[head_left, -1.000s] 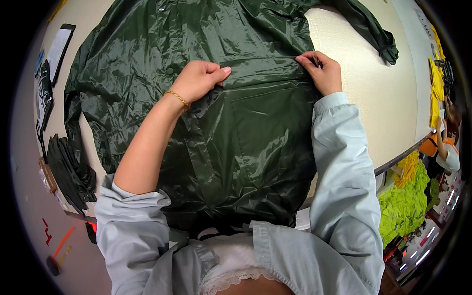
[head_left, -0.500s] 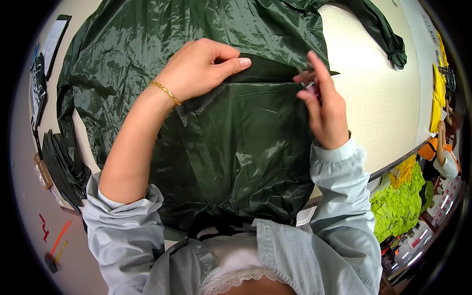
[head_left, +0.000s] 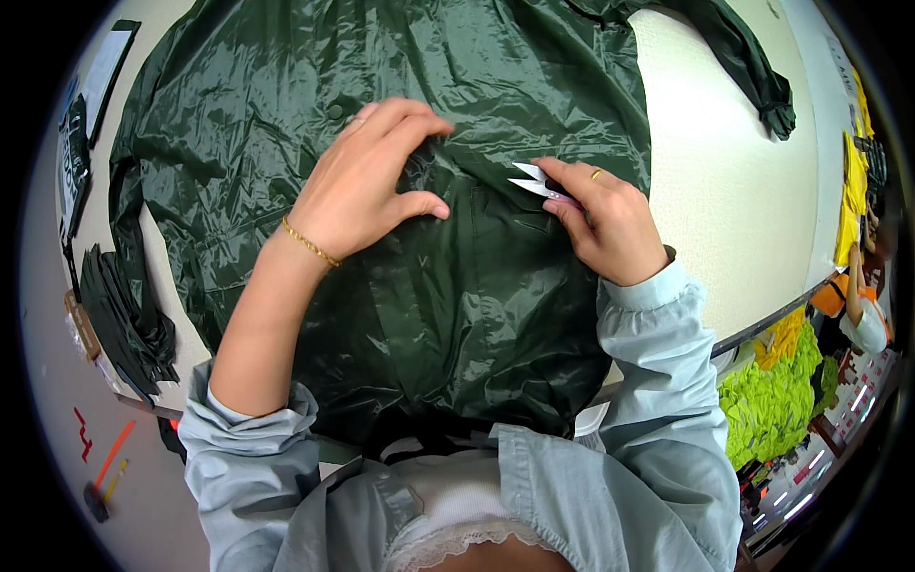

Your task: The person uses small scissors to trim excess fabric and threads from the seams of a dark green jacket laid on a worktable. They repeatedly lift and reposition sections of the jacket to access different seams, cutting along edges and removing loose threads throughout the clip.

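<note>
A shiny dark green coated-fabric garment [head_left: 457, 315] lies spread over the table in front of me, its near end hanging toward my body. Over its middle is my left hand [head_left: 367, 176], fingers apart and curved, with nothing in it; whether it touches the fabric I cannot tell. My right hand [head_left: 610, 214] grips small thread snips [head_left: 545, 185], their two pointed blades apart and pointing left above the garment. A round dark snap button [head_left: 335, 112] shows on the fabric beyond my left hand.
The pale tabletop [head_left: 729, 210] shows at right, with a green sleeve [head_left: 739, 57] across its far part. Folded dark green fabric [head_left: 124, 315] lies at the left edge. Bright yellow-green garments [head_left: 772, 400] are heaped at right, near another person in orange and white [head_left: 858, 310].
My left hand has let go of the fabric edge, its fingers now spread. The lifted fold now lies flat. My right hand has shifted left, turning the snips leftward.
</note>
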Motion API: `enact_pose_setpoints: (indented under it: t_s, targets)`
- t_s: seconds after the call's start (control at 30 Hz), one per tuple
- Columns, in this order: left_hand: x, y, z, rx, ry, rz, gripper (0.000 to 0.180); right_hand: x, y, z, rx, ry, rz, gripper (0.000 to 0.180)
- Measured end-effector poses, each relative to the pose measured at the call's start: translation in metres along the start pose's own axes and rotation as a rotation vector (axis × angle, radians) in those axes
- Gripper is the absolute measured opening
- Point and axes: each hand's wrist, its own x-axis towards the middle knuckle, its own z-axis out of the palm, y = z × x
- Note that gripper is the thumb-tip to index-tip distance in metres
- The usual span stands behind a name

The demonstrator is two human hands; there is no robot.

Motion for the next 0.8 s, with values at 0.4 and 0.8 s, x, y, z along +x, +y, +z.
enact_pose_setpoints:
  t_s: [0.4,0.8]
  targets:
    - [-0.013,0.011,0.046,-0.209,0.120,-0.493,0.031,0.015,-0.034,0.044,0.012,0.284,0.084,0.046]
    - [0.002,-0.006,0.009,0.017,0.085,0.054,0.027,0.012,-0.037,0.044,1.306,0.242,0.338,0.012]
